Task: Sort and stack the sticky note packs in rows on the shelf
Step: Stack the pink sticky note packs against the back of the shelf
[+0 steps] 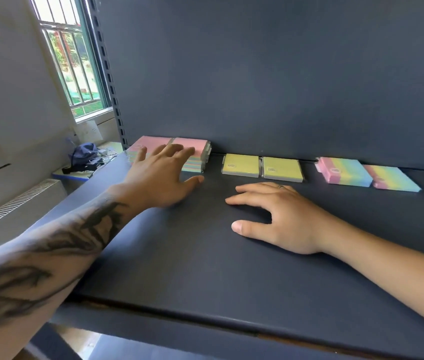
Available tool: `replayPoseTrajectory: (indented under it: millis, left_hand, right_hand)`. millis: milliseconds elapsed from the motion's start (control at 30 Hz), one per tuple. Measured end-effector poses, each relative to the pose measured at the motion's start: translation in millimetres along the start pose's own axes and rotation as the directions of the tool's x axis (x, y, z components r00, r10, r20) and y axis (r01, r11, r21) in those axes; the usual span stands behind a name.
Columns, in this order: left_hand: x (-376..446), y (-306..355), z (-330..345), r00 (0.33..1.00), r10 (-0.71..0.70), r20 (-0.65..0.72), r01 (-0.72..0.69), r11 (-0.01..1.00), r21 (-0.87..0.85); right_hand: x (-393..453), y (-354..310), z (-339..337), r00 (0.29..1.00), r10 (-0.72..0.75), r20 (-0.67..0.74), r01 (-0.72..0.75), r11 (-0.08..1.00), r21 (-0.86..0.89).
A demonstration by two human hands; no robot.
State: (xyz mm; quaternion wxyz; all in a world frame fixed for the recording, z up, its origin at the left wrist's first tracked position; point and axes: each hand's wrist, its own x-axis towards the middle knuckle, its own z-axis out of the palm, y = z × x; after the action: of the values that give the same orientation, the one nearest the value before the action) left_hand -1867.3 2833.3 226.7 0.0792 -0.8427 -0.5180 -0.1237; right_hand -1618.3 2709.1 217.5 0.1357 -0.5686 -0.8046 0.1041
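Observation:
Along the back of the dark blue shelf (205,268) lie sticky note packs in a row. At the left stand two pink-topped stacks (195,149) with striped sides. Two flat yellow packs (240,165) (282,168) lie in the middle. Two rainbow-striped packs (343,171) (391,179) lie at the right. My left hand (161,175) is spread, fingers straight, over the front of the pink stacks; whether it touches them I cannot tell. My right hand (278,216) rests flat on the shelf in front of the yellow packs, holding nothing.
The shelf's back panel (283,74) rises behind the packs, with a slotted upright (107,74) at its left. Beyond that are a barred window (73,55), a low table with a blue bag (83,154) and a radiator (16,203).

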Motion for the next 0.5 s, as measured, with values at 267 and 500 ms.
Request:
replayPoseTrajectory:
  millis: [267,500]
  left_hand:
    - [-44,46,-35,0.996,-0.019,0.082,0.021,1.000,-0.020]
    - [-132,161,-43,0.983,0.018,0.181,-0.001,0.995,-0.096]
  right_hand:
    - [-13,-15,-6,0.997,0.082,0.018,-0.079,0.991,-0.103]
    - [-144,18,-29,0.960,0.280,-0.021,-0.278,0.939,-0.205]
